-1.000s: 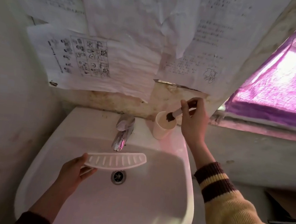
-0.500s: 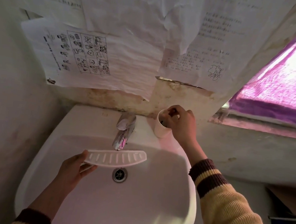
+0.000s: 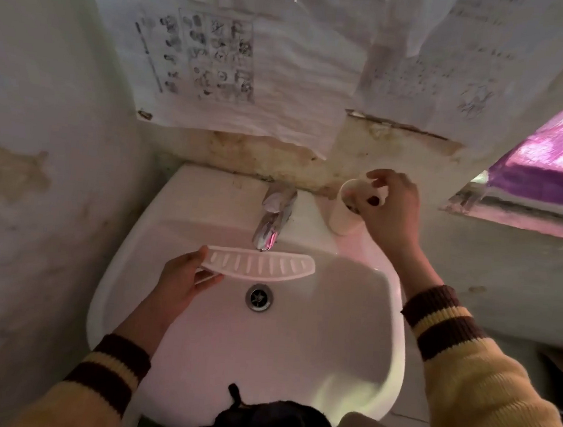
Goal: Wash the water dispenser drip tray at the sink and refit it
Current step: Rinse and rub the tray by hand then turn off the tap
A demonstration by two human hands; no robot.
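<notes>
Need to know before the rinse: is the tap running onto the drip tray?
Apparently off. No stream shows between the tap spout and the drip tray that the left hand holds under it; blur could hide a trickle.

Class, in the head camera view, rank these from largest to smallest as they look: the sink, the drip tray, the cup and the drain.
1. sink
2. drip tray
3. cup, partly hidden by the right hand
4. drain

The cup stands farther from the camera, so its rank against the tray is less sure.

Both arms wear a ribbed yellow knit sweater; the left cuff [image 3: 110, 365] and right cuff [image 3: 442, 318] carry dark brown and yellow stripes.
</notes>
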